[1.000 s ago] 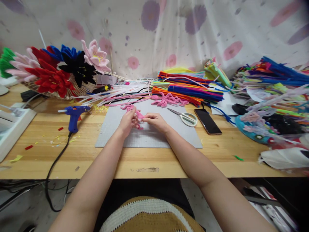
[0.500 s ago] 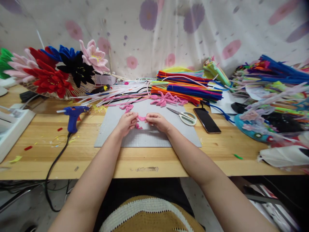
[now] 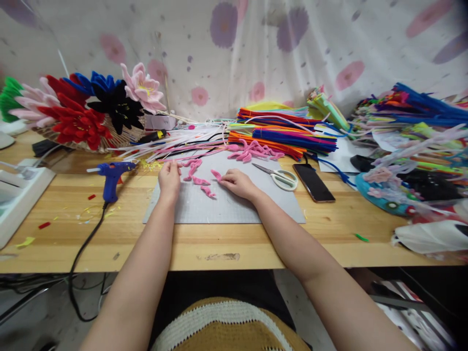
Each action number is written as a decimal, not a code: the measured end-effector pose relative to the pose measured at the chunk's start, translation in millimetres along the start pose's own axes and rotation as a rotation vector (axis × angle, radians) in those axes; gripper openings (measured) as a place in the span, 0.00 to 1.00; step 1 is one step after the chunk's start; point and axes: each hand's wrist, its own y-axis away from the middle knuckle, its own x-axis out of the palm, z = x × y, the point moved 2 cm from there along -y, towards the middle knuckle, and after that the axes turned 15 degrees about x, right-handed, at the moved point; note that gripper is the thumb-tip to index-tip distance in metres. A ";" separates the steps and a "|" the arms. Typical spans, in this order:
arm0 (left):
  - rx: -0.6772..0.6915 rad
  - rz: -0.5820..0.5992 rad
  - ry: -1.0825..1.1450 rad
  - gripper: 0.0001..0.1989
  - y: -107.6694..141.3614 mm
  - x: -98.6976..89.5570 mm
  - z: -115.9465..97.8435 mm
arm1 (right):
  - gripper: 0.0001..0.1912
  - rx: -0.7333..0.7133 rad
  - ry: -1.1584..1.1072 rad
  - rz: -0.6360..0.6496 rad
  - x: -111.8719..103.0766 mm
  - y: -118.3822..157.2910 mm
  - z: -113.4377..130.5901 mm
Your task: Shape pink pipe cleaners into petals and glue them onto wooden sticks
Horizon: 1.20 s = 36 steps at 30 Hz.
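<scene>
My right hand [image 3: 237,183] pinches one end of a small pink fuzzy petal piece [image 3: 216,175] over the grey cutting mat [image 3: 204,212]. My left hand [image 3: 170,176] is at the mat's left side with its fingers closed; what they hold, if anything, is too small to name. Between the hands lie several pink twisted pieces [image 3: 201,181], one of them [image 3: 208,192] nearer the front. A larger heap of pink petal pieces [image 3: 252,150] rests at the mat's back edge. White-handled scissors [image 3: 284,179] lie on the mat's right part.
A blue glue gun [image 3: 110,178] with a black cord stands left of the mat. To the right is a black phone [image 3: 313,182]. Fuzzy flowers [image 3: 78,122] fill the back left; bundles of coloured stems [image 3: 292,136] and craft supplies [image 3: 413,170] line the back and right.
My left hand has let go of the pink petal and moved left. My right hand keeps hold of it, now tilted up to the left. The pieces between my hands show more fully.
</scene>
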 end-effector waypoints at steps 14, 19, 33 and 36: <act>0.107 0.369 -0.785 0.07 3.7 0.2 7.1 | 0.12 0.052 0.179 -0.137 -1.4 0.1 0.8; -0.005 0.186 -0.539 0.08 0.3 -2.4 3.1 | 0.12 0.099 -0.023 -0.314 -7.3 2.6 -0.8; -0.522 0.321 0.638 0.11 44.2 43.5 -26.1 | 0.10 0.046 -0.247 -0.215 17.3 5.0 28.9; -0.563 0.331 0.656 0.10 44.0 43.7 -22.7 | 0.15 0.093 -0.263 -0.265 14.3 5.2 26.5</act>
